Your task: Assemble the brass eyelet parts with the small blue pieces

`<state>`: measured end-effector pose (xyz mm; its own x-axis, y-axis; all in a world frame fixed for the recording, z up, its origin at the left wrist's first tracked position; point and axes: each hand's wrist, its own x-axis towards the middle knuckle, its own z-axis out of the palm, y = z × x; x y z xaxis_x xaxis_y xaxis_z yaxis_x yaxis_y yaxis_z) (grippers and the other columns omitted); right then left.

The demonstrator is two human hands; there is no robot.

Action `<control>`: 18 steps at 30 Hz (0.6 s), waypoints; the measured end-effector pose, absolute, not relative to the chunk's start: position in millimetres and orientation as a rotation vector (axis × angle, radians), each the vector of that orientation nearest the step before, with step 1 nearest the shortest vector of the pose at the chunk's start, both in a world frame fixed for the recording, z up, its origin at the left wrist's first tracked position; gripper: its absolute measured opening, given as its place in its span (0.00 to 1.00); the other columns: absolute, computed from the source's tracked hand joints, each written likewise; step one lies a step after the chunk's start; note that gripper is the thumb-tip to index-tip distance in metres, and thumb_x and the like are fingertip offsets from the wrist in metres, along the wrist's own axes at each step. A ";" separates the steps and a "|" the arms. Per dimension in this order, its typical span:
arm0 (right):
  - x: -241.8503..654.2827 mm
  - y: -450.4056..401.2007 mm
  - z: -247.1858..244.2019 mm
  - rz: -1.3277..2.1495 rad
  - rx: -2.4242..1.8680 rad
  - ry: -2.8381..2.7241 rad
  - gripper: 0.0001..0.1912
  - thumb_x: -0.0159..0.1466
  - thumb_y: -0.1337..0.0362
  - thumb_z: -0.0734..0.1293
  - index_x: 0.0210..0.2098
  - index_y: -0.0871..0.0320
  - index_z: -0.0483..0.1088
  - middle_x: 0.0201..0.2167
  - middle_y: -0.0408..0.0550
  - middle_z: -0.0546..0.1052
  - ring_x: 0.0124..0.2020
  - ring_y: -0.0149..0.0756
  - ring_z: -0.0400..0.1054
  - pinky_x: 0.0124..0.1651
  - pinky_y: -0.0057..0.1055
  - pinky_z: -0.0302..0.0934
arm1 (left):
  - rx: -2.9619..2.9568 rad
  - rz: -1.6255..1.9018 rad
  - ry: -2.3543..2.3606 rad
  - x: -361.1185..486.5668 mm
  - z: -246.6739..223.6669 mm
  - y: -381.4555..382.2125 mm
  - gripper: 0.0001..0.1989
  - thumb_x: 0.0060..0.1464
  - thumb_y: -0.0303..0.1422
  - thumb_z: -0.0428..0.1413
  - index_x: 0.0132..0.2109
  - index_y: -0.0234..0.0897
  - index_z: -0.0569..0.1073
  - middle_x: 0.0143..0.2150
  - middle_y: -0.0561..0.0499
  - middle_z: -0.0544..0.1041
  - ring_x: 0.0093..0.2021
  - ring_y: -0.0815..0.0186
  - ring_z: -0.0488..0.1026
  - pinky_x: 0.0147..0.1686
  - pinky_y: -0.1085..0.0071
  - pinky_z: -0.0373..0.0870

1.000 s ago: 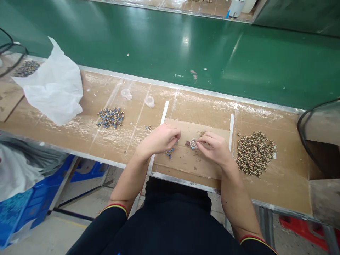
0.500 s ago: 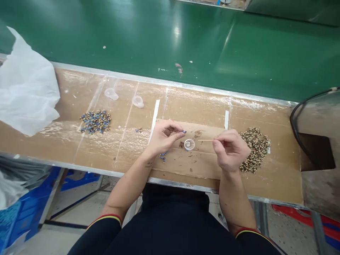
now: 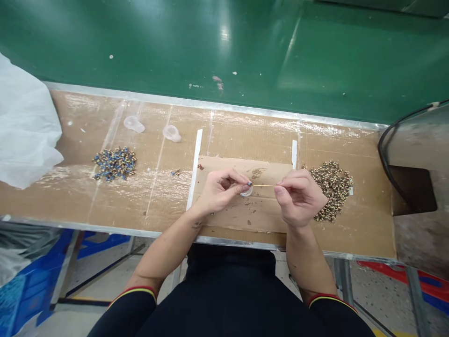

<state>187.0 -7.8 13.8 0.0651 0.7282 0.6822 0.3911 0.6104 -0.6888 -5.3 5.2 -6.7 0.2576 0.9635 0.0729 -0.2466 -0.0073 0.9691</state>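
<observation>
Between thumb and index finger, my left hand (image 3: 224, 189) pinches a small blue-and-gold metal piece (image 3: 249, 184). My right hand (image 3: 301, 196) is closed on a thin wooden stick (image 3: 264, 186), whose tip points left and meets or nearly meets the piece. Just below the left fingertips stands a small clear cup (image 3: 247, 192), partly hidden by them. A stained cardboard sheet (image 3: 245, 220) lies beneath both hands. Close to my right hand is a heap of small gold-coloured pieces (image 3: 333, 189).
A pile of blue-and-gold pieces (image 3: 115, 164) lies to the left, with a few loose pieces (image 3: 176, 172) nearer. Two translucent plastic cups (image 3: 171, 133) rest farther back. White sheeting (image 3: 28, 126) covers the left end; a black cable (image 3: 384, 154) hangs at the right. Behind runs a green surface (image 3: 168, 51).
The stick in my right hand has moved left to the piece in my left hand. My left hand has shifted slightly right, over the clear cup. The whole view has shifted a little.
</observation>
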 end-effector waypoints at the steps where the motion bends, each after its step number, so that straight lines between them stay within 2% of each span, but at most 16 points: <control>1: 186.8 -7.7 14.2 0.323 -0.968 -1.562 0.03 0.65 0.67 0.71 0.35 0.51 0.74 0.25 0.39 0.75 0.26 0.32 0.66 0.26 0.32 0.59 | 1.165 1.147 0.811 -5.1 -6.5 5.0 0.09 0.53 0.36 0.70 0.33 0.35 0.80 0.34 0.46 0.84 0.34 0.66 0.81 0.34 0.71 0.80; 18: 185.1 -7.4 16.9 0.294 -0.994 -1.618 0.04 0.64 0.67 0.71 0.33 0.51 0.74 0.25 0.39 0.76 0.25 0.32 0.68 0.24 0.31 0.61 | 1.162 1.110 0.824 -4.4 -2.9 4.1 0.12 0.53 0.38 0.70 0.31 0.35 0.79 0.34 0.46 0.83 0.34 0.65 0.81 0.34 0.69 0.79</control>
